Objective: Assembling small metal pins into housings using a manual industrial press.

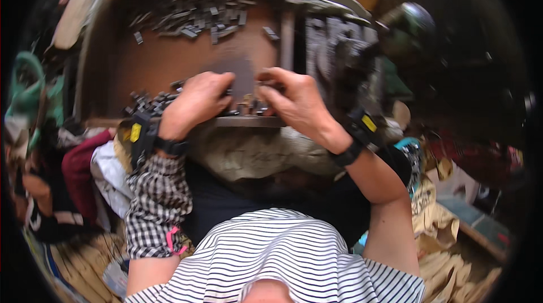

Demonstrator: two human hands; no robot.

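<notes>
Both hands are over the near edge of a shallow brown wooden tray (186, 61). My left hand (198, 99) has its fingers curled together, and anything between them is hidden. My right hand (297, 99) is in a pinch close by; what it holds is blurred and too small to name. Small brass-coloured pieces (247, 105) lie between the hands by the tray's front edge. Left of my left hand is a heap of small dark metal parts (151, 103). Many short grey metal pieces (198, 13) are scattered at the tray's far side.
Right of the tray stand sacks or wrapped bundles (339, 43), with a dark rounded object (416, 20) beyond. A pale sack (243, 150) is below the front edge. Crumpled brown paper (432, 212) lies at the right, and a green item (28, 82) at the far left.
</notes>
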